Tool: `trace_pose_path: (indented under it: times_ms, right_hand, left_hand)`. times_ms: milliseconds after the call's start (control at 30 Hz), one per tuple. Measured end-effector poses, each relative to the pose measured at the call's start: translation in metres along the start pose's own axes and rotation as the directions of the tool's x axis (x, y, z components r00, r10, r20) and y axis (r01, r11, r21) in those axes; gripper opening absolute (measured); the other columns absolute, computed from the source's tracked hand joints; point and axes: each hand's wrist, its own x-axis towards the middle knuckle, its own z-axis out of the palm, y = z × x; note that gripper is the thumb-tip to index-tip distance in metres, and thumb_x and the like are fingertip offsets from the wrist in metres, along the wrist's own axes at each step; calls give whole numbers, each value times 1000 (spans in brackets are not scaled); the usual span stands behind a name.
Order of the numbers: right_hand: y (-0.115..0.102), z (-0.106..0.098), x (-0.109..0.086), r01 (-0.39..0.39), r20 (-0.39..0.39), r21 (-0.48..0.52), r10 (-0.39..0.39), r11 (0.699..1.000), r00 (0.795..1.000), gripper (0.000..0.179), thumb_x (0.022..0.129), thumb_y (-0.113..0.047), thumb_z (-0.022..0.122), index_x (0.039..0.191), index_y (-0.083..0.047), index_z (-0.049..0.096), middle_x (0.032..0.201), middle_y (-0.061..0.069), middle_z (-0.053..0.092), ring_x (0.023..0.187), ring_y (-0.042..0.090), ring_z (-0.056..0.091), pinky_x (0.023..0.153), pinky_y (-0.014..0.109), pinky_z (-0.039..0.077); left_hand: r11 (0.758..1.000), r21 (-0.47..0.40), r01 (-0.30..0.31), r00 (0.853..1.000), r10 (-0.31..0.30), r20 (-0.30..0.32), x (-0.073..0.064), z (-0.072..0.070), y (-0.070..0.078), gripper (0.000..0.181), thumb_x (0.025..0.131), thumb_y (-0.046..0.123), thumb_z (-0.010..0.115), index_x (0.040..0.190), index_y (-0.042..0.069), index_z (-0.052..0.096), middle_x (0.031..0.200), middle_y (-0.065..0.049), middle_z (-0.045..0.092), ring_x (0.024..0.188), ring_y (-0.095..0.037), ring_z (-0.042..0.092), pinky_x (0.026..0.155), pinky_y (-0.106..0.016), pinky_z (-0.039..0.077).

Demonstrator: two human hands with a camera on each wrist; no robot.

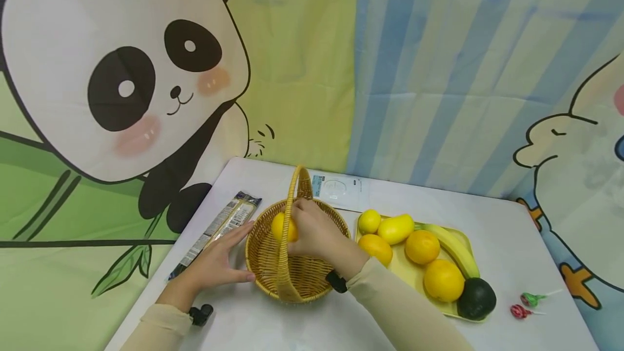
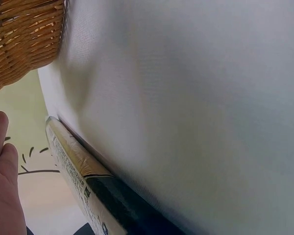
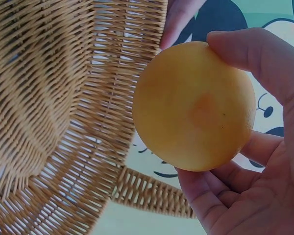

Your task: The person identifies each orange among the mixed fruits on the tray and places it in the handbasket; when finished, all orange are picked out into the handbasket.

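A round yellow-orange fruit (image 3: 193,105) with a small reddish patch is held between the thumb and fingers of my right hand (image 1: 314,229). This hand is over the wicker basket (image 1: 307,278), and the fruit (image 1: 284,227) appears behind the tall handle in the head view. My left hand (image 1: 214,261) is at the basket's left side, fingers extended and thumb spread, with fingertips at the rim. In the left wrist view, part of that hand (image 2: 4,171) shows below the basket wall (image 2: 27,41). My right forearm hides part of the basket's right rim.
A yellow tray (image 1: 402,267) on the right bears several fruits, including a banana (image 1: 455,248) and a dark green fruit (image 1: 476,299). Two lollipops (image 1: 528,299) lie farther right. A long packet (image 1: 219,229) lies left of the basket; a flat packet (image 1: 338,188) lies behind it.
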Motion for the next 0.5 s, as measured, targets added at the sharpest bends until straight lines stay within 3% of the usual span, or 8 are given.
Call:
trace_pose_path:
  times_ms: [133, 267, 500]
  right_hand:
    - [-1, 8, 3, 17, -20, 4, -17, 1000, 1000, 77, 70, -30, 90, 140, -9, 65, 138, 8, 61, 123, 24, 58, 110, 36, 54]
    - [-1, 13, 6, 55, -48, -19, -56, 998, 997, 82, 70, -30, 92, 145, -14, 63, 123, 7, 62, 112, 23, 59, 105, 34, 56]
    - [1, 23, 14, 97, -39, -48, -99, 994, 994, 85, 72, -39, 95, 146, -14, 61, 129, 11, 63, 125, 31, 59, 115, 37, 52]
  left_hand:
    - [1000, 10, 0, 1000, -1, 4, 0, 1, 0, 123, 66, 70, 88, 166, 26, 32, 173, -3, 30, 155, -40, 37, 120, -70, 35]
    - [1000, 13, 8, 1000, -8, 12, 0, 0, 0, 121, 67, 63, 91, 166, 28, 31, 173, -1, 31, 156, -39, 36, 121, -69, 35]
    - [1000, 0, 6, 1000, -6, 7, 0, 0, 1, 119, 68, 49, 96, 166, 27, 32, 172, -1, 31, 155, -40, 36, 120, -71, 35]
